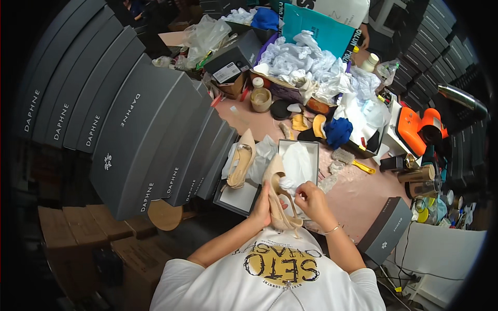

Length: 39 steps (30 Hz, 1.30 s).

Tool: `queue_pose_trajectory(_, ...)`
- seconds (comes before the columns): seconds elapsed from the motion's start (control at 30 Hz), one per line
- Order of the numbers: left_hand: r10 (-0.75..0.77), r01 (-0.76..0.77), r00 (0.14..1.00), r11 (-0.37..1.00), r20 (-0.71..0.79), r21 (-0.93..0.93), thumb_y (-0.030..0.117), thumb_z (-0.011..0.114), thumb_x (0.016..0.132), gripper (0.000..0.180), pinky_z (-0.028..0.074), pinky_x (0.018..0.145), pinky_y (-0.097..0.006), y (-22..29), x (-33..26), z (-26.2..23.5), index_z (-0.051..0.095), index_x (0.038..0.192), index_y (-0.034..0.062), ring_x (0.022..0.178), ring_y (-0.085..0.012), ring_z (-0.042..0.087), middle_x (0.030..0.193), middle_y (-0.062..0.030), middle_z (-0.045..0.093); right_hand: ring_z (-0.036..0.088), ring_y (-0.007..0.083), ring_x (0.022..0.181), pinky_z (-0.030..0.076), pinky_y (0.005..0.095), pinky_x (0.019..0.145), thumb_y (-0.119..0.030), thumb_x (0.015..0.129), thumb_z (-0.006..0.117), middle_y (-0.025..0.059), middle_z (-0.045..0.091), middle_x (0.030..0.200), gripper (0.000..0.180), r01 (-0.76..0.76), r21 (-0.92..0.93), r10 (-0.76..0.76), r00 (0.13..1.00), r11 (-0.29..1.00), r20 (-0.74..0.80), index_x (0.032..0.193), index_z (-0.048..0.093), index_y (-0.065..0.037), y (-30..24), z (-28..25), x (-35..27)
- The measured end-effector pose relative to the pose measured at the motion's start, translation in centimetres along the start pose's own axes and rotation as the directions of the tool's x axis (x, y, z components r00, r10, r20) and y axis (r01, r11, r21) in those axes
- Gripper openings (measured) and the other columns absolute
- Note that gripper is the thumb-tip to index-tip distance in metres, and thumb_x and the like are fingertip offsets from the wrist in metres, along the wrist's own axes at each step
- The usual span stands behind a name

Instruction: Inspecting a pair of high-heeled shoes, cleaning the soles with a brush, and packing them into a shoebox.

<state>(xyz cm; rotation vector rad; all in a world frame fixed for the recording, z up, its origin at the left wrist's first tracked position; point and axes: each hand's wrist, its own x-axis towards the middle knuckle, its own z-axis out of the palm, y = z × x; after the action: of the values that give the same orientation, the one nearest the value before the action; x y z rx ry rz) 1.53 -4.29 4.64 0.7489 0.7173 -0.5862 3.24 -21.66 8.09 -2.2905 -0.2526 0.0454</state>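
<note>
A beige high-heeled slingback shoe (276,207) is held up in front of my chest, toe pointing away. My left hand (263,206) is closed round its left side. A crumpled wad of white tissue paper (287,184) shows at the shoe's opening. My right hand (313,201) is curled, its fingertips pinched at the edge of that wad. The matching beige shoe (241,159) lies to the left on white tissue over an open shoebox (238,201). Just beyond my hands is a grey-rimmed box part (317,155) with white paper in it.
Stacked dark grey shoeboxes (140,129) crowd the left side. A large heap of crumpled tissue (306,59) stands at the back. To the right are a yellow-handled brush (363,166), an orange case (409,128) and a hair dryer (431,126). Another shoebox (385,228) leans at the near right.
</note>
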Motion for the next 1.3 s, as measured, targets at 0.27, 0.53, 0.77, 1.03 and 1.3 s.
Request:
queue_pose_trajectory(0.27,0.010,0.007,0.991,0.991,0.132,-0.134,0.071,0.029,0.087,0.074,0.053,0.077,-0.040,2.1,-0.8,-0.6,0.053,0.113,0.0055,0.071,-0.0193,0.058,0.086,-0.0074,0.054,0.059,0.0333,0.065,0.049,0.0418,0.062,-0.012,0.076,0.061,0.0141,0.056,0.070,0.012,0.312,-0.495,-0.245,0.949,0.811,0.196,0.072,0.058,-0.002,14.8,10.9,6.3)
queue_pose_trajectory(0.53,0.177,-0.171,0.975,0.983,0.131,-0.061,0.068,0.028,0.090,0.077,0.039,0.101,-0.039,0.0,-0.7,-0.3,0.030,0.140,0.0098,0.121,-0.0229,0.045,0.133,-0.0112,0.043,0.042,0.0400,0.117,0.020,0.0582,0.105,-0.035,0.096,0.037,0.0232,0.050,0.117,0.042,0.124,0.280,-0.211,0.928,0.952,0.307,0.119,0.048,-0.001,-2.9,3.9,2.2)
queue_pose_trajectory(0.77,0.266,-0.269,0.963,0.958,0.043,0.100,0.066,0.033,0.090,0.064,0.047,0.074,-0.033,-0.1,-1.0,0.3,0.039,0.125,0.0128,0.085,-0.0166,0.053,0.102,-0.0063,0.051,0.049,0.0435,0.099,0.033,0.0491,0.095,-0.047,0.097,0.026,0.0269,0.051,0.103,0.059,-0.113,0.264,-0.048,0.845,0.958,0.532,0.104,0.052,0.005,-0.2,8.3,6.0)
queue_pose_trajectory(1.03,0.049,-0.053,0.997,0.996,0.056,0.074,0.072,0.025,0.088,0.077,0.051,0.066,-0.030,-0.3,-1.3,-1.8,0.057,0.104,0.0029,0.071,-0.0179,0.060,0.073,-0.0074,0.058,0.062,0.0311,0.092,0.046,0.0383,0.080,-0.046,0.096,0.041,0.0184,0.063,0.086,0.056,-0.328,0.655,-0.104,0.842,0.681,0.529,0.094,0.061,0.007,0.4,3.3,0.4)
queue_pose_trajectory(1.3,0.020,-0.028,0.993,0.998,0.120,0.062,0.078,0.018,0.083,0.090,0.053,0.076,-0.036,0.4,-1.3,0.3,0.056,0.101,-0.0019,0.078,-0.0263,0.063,0.078,-0.0127,0.058,0.061,0.0377,0.085,0.051,0.0425,0.072,-0.016,0.076,0.066,0.0221,0.059,0.097,0.034,-0.067,-0.190,0.094,0.987,0.980,0.134,0.106,0.058,-0.003,12.8,7.2,8.2)
